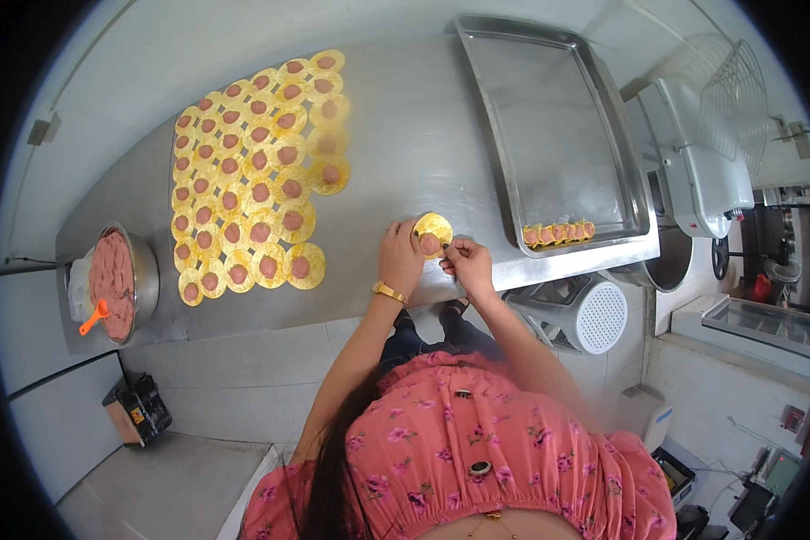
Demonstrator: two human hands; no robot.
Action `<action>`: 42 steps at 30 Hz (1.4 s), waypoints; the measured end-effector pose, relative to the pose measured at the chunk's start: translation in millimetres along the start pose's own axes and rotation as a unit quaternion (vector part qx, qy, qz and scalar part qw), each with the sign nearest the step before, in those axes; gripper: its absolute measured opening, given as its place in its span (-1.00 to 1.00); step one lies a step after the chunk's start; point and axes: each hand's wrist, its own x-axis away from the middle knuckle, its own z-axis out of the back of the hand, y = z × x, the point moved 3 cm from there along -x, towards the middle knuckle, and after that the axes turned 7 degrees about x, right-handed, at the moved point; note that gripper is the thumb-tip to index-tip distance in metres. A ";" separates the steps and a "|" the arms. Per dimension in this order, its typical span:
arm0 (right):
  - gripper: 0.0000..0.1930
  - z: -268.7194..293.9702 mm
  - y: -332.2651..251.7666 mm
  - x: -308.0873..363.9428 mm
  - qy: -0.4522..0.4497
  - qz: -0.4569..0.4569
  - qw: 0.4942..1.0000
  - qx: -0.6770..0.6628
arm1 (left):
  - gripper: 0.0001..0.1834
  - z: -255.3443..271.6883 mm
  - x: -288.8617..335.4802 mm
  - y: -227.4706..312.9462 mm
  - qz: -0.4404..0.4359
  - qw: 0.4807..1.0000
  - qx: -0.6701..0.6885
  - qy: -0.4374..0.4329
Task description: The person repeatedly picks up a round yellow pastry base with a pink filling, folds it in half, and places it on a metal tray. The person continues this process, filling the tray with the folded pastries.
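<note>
Between my two hands is a round yellow dumpling wrapper (434,222) with a dab of pink minced meat (430,244) on its near part. My left hand (401,259), with a gold watch at the wrist, grips the wrapper's left edge. On the opposite side, the fingers of my right hand (469,267) are pinched at the lower right edge. Both hands are over the steel table (405,144) near its front edge. To their left, many more yellow wrappers (261,216) lie in overlapping rows, each with a meat dab.
A metal tray (558,117) sits at the right, with a row of filled dumplings (558,234) along its near edge. At the far left, a steel bowl (149,279) holds pink minced meat and an orange spoon (94,317). A white stool (601,317) stands below the table.
</note>
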 end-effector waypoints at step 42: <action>-0.74 -3.4 -21.6 -3.7 -0.088 0.205 0.962 -0.159 | -0.82 -5.3 3.1 -35.4 0.159 0.909 0.367 -0.115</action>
